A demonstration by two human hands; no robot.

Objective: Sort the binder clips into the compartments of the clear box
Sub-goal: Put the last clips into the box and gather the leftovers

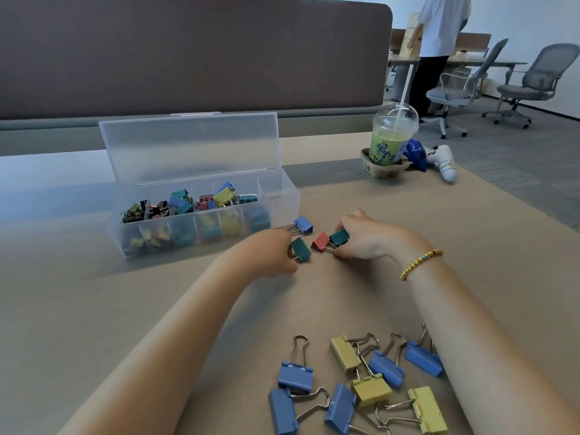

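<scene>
- Left hand [276, 251]: fingers curled round a dark green binder clip [300, 248], held low over the table [94, 293] near its middle, just in front of the clear box [201, 211].
- Right hand [365, 237]: fingers pinch a second dark green clip [340, 237]; a red clip [320, 240] sits touching it on the left side. Whether the red clip is also held cannot be told.
- One small blue clip [303, 224] lies on the table between the hands and the box's right end, apart from both hands.
- Clear box: lid [188, 146] raised upright; it stands toward the far left of the table. Its left and middle compartments hold mixed clips; the rightmost compartment's content cannot be made out.
- Near edge of the table: a loose group of large clips [361, 381], blue and yellow, some touching one another, beside the right forearm.
- Far right corner: a lidded cup [392, 142] with a straw, in a cardboard holder.
- A beaded bracelet [419, 263] circles the right wrist.
</scene>
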